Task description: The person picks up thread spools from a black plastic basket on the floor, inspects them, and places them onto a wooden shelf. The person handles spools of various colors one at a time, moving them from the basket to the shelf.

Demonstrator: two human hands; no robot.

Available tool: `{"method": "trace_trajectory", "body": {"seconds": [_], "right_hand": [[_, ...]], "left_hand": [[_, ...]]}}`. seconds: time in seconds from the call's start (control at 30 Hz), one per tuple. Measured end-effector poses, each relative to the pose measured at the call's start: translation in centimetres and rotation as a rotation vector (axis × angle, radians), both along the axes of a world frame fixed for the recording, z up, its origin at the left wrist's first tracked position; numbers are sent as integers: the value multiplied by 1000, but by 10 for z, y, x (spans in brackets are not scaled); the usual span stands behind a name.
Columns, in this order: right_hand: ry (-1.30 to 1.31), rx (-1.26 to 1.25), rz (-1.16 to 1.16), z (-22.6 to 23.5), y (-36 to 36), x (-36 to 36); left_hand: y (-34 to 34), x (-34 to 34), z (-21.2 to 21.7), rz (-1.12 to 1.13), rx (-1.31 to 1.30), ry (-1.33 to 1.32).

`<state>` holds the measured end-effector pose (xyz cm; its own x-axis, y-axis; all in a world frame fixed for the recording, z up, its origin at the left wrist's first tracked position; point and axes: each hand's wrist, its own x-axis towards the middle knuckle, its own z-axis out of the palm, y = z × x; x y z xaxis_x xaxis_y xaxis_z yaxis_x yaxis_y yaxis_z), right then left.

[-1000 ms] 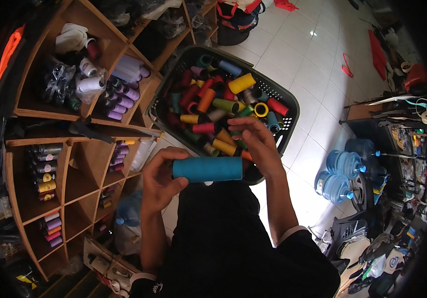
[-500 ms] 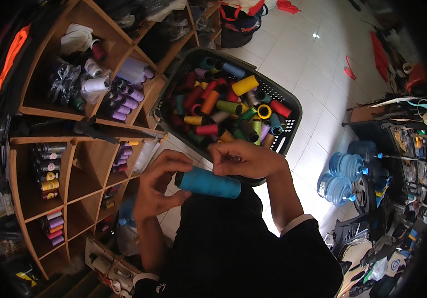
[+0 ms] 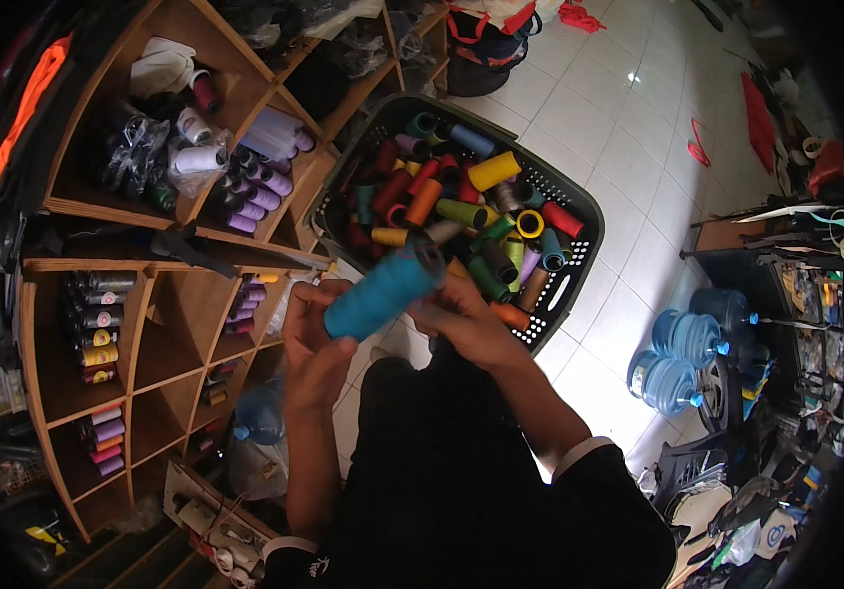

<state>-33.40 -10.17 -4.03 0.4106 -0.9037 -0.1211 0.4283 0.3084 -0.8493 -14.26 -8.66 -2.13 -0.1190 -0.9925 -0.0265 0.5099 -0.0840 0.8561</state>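
The person is wearing a black long-sleeved top, its sleeves pushed up the forearms. A white cuff edge is showing at each pushed-up sleeve, and dark trousers are covering the legs below. Both hands are bare.

Light: bright daylight on the white tiled floor (image 3: 628, 128), with one small glare spot.
Shadows: the wooden cubby shelf (image 3: 162, 324) is dim in its recesses.
Edges: heavy black vignette; straight lines bow.
Focus: centre sharp, rim soft.
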Motion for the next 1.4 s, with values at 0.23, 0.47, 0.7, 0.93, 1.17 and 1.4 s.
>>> {"method": "trace_trajectory", "body": {"seconds": [0.23, 0.47, 0.7, 0.93, 1.17, 1.4], "right_hand": [[454, -249, -254, 11, 7, 8], [420, -207, -407, 31, 4, -12], [446, -500, -602, 43, 6, -26], [361, -604, -793, 46, 13, -24], [597, -613, -312, 52, 7, -10], [582, -611, -228, 43, 9, 5]], "left_hand": [[9, -22, -9, 199, 158, 47], [8, -19, -9, 178, 297, 275], [9, -13, -9, 35, 234, 328], [8, -8, -8, 19, 214, 246], [4, -13, 0, 31, 164, 71], [4, -18, 9, 70, 97, 57]]}}
